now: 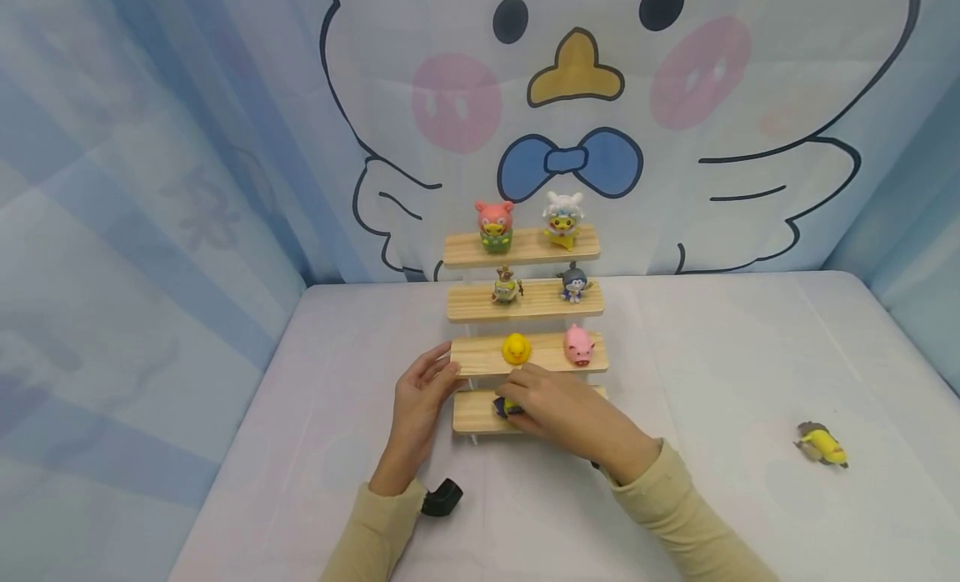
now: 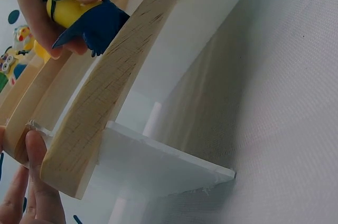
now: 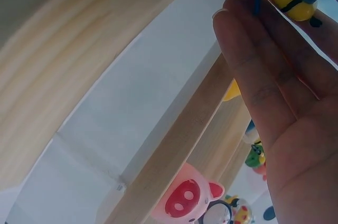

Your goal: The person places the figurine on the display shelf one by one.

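A four-tier wooden display shelf (image 1: 480, 417) on clear supports stands mid-table. My left hand (image 1: 422, 403) grips the left end of its second-lowest board, with fingertips around the edge in the left wrist view. My right hand (image 1: 558, 407) pinches a small yellow and dark-blue minion-like figurine (image 2: 71, 14) at the lowest board. Its lower end is at the board's surface, and the fingers partly cover it. In the right wrist view the same figurine shows at the top, against the thumb. On the board just above are a yellow duck (image 1: 516, 348) and a pink pig (image 1: 578, 346).
Higher boards carry a pink-hooded figurine (image 1: 495, 227), a white-hooded one (image 1: 562, 221), a horned one (image 1: 506, 287) and a grey-capped one (image 1: 573, 283). A yellow figurine (image 1: 822, 444) lies at the right. Black wrist gear (image 1: 442, 498) sits by the left sleeve. Curtains stand behind.
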Tool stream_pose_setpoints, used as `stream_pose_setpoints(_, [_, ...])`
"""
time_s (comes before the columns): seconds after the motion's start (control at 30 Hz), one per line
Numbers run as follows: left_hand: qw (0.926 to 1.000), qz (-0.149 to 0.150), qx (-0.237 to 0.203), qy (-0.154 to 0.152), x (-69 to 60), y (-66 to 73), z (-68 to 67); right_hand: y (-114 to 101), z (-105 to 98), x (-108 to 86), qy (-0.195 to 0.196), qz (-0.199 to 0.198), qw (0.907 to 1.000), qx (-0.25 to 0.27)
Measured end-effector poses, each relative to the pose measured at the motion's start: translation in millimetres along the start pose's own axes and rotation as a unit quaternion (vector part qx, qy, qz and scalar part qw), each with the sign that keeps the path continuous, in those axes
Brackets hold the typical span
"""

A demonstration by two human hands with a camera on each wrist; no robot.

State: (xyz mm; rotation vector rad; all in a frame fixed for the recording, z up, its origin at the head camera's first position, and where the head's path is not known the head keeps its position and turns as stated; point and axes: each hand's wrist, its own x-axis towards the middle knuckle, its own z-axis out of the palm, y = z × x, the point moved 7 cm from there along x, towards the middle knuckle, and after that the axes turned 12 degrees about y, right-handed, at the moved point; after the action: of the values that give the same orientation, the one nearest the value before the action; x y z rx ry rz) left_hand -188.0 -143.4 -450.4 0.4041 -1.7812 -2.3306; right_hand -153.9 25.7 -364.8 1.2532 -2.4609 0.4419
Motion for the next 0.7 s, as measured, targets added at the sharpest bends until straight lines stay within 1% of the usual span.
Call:
stream_pose_setpoints(0.47, [1.0000, -0.003, -0.005, 0.001, -1.1, 0.7, 0.1, 0.3, 0.1, -1.7, -0.006, 0.002, 1.0000, -0.001])
stream_pose_setpoints(0.7, [1.0000, -0.003, -0.006, 0.000, -1.1, 0.7, -0.1, -0.4, -0.6, -3.0, 0.000, -0.003, 0.9999, -0.011])
